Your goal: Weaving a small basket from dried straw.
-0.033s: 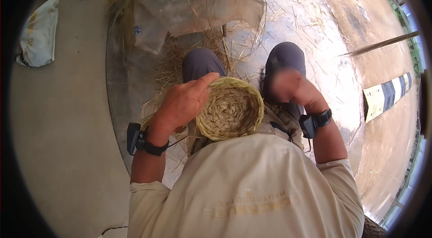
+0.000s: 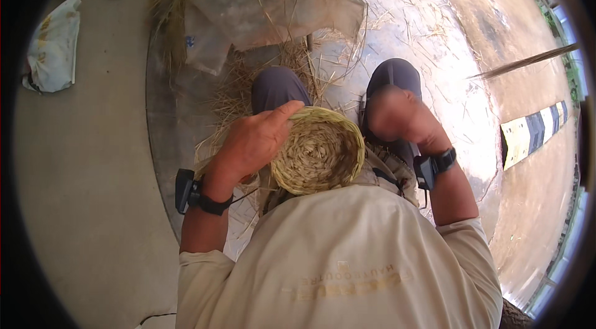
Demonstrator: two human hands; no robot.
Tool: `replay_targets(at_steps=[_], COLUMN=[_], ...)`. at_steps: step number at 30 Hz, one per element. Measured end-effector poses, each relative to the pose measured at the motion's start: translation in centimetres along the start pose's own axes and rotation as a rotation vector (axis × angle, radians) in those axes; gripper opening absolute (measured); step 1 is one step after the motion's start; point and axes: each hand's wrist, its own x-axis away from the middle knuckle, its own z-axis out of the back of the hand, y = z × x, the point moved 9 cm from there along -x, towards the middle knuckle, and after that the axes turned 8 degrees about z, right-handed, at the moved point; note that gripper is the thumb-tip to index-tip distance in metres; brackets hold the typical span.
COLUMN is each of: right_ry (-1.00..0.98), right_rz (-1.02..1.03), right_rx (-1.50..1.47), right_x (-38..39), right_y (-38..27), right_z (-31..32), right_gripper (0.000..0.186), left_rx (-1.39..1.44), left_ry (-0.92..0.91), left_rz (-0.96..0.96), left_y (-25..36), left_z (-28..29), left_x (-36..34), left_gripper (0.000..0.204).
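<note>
The round woven basket (image 2: 320, 152) sits mouth up on the lap (image 2: 367, 177), just beyond the pale shirt (image 2: 347, 242). The left hand (image 2: 251, 142) has its fingers closed on the basket's far left rim; a steady grip there, the base braced against the lap, should prevent tipping. The right hand (image 2: 406, 119) is apart from it, before the right knee (image 2: 395, 73) at the lap's far right corner (its fingers too blurred to tell whether they hold anything). Any pull on the rim is best gentle, since straw may bend, and the bulky wrist device (image 2: 184, 191) could snag loose ends.

Past the left knee (image 2: 278, 88), loose straw (image 2: 295, 59) litters the floor (image 2: 93, 173), with a crumpled plastic sheet (image 2: 273, 6) farther out. A white sack (image 2: 57, 46) lies toward the floor's far left corner. Toward its right edge lies a striped strip (image 2: 535, 133). Nothing visible blocks the space between hands and basket.
</note>
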Motion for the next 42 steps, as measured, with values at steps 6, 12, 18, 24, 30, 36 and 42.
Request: replay_targets(at_steps=[6, 12, 18, 24, 30, 36, 42], right_ry=[0.172, 0.226, -0.732, -0.763, -0.738, -0.268, 0.775], right_rz=[0.145, 0.081, 0.686, 0.364, 0.246, 0.328, 0.135], right_rx=[-0.497, -0.227, 0.943, 0.728, 0.767, 1.109, 1.443], right_x=[-7.3, -14.0, -5.6, -4.3, -4.1, -1.0, 11.3], right_y=[-0.7, -0.3, 1.0, 5.0, 4.9, -4.1, -15.9], right_z=[0.5, -3.6, -20.8, -19.2, -18.3, -9.9, 6.8], right_gripper=[0.04, 0.03, 0.015, 0.021, 0.021, 0.015, 0.035], left_rx=[-0.006, -0.088, -0.099, 0.107, 0.015, 0.089, -0.045], left_ry=[-0.065, -0.011, 0.004, -0.025, -0.047, 0.1, 0.418], left_rz=[0.025, -0.045, -0.009, 0.05, 0.204, 0.28, 0.41], left_y=[0.3, -0.9, -3.2, -3.0, -3.7, -5.3, -9.6], left_z=[-0.5, -1.4, -1.7, -1.3, -1.4, -0.4, 5.0], left_x=[-0.5, -0.1, 1.2, 0.8, 0.5, 1.2, 2.2], left_gripper=[0.036, 0.035, 0.036, 0.038, 0.03, 0.026, 0.021])
